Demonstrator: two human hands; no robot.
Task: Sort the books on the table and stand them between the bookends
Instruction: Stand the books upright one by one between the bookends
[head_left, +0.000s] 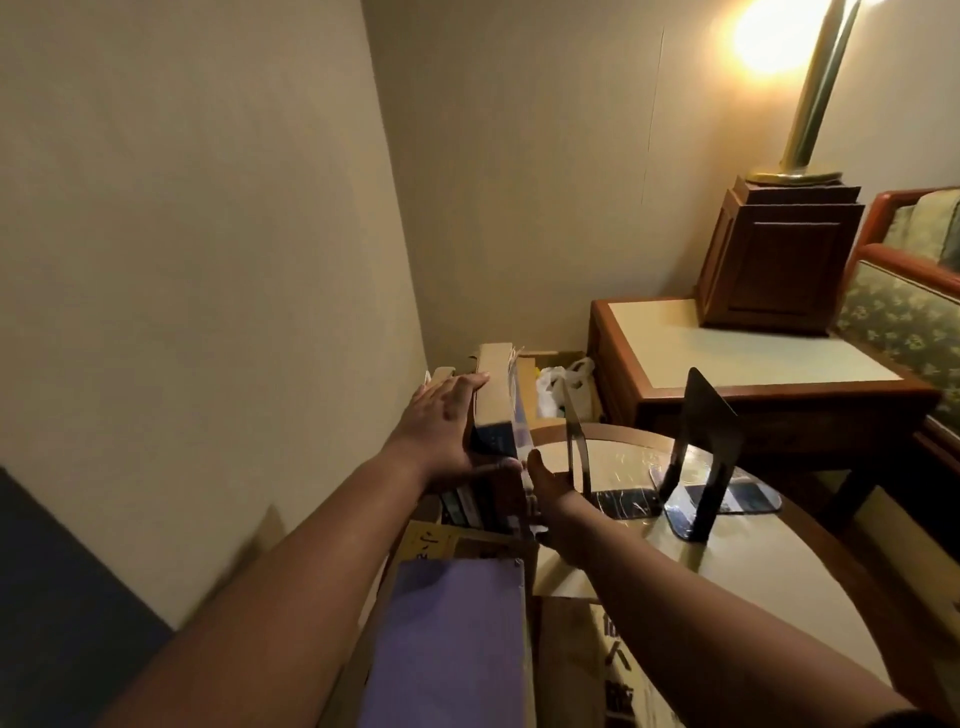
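Books (500, 410): a small upright batch at the left edge of the round table (737, 577), spines toward the camera; the outermost is tan, with a blue one next to it.

Left hand (444, 423): fingers straight and spread, laid flat on the tan outer cover; thumb reaches across the batch's lower front edge. Palm is pressing, not curled round anything.

Right hand (551, 491): at the right side of the batch, thumb pointing up, palm toward the books. Its fingers are hidden behind the books and the near bookend (576, 441), so the grip cannot be told.

Near bookend: thin, seen edge-on, upright, just beside the right hand. Far bookend (707, 421): black, upright, further right on the table, apart from the books.

Lying flat near the camera are a purple book (447, 639), a yellow book (430, 540) partly under it, and a brown book (613, 670) with printed characters.

Behind the table stands a side table (727, 358) bearing a lit lamp (810, 93).
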